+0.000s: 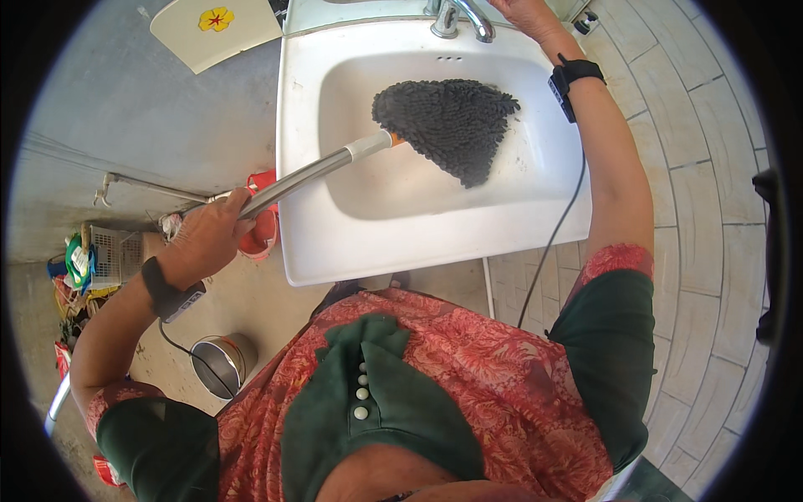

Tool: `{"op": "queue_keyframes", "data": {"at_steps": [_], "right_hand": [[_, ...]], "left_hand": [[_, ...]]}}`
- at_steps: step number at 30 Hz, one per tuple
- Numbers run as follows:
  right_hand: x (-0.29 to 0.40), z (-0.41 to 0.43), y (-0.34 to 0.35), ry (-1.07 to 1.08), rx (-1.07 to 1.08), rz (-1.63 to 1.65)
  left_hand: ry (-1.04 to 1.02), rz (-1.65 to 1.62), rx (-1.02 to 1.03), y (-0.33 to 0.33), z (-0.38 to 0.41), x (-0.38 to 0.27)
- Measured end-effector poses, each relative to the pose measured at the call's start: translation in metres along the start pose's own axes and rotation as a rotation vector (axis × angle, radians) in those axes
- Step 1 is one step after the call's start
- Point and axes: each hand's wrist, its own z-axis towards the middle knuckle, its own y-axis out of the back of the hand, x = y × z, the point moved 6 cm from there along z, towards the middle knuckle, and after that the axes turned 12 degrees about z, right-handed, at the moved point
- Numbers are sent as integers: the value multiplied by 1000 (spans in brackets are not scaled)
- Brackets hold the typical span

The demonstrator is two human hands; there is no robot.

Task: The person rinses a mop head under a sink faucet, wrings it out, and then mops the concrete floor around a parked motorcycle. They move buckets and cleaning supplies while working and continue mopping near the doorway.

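My left hand (210,235) grips the metal pole (298,179) of a mop left of the sink. The pole slants up over the sink's rim to the mop's dark grey chenille head (452,125), roughly triangular, lying in the white sink basin (376,201). My right hand (524,16) is raised at the top edge, just right of the chrome faucet (446,22); its fingers are partly cut off by the frame, so whether it holds anything does not show. No water stream is visible from the spout. Both wrists carry black straps with cables.
A metal bucket (223,367) stands on the floor at the lower left. Red plastic containers (260,232) sit beside the sink's left side. A pipe (157,188) runs along the wall. A plastic basket (116,254) and clutter lie at the far left. The tiled wall (696,188) rises on the right.
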Motion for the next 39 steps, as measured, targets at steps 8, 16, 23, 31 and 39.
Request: {"op": "queue_keyframes", "data": {"at_steps": [8,16,23,31,39], "right_hand": [[-31,5,20,-133,3,-34],[-58,-74,-18,-828,-50,414],[-33,-86,-19,-622,-270,395],[8,-4,9,-370,-221,0],[-11,10,6,-358,-159,8]], "left_hand": [[63,138,-106,1,9,6],[20,204,-215,3,31,25],[-3,236,-299,0,42,36],[37,191,-244,-3,40,40],[-2,210,-327,-3,37,36]]}}
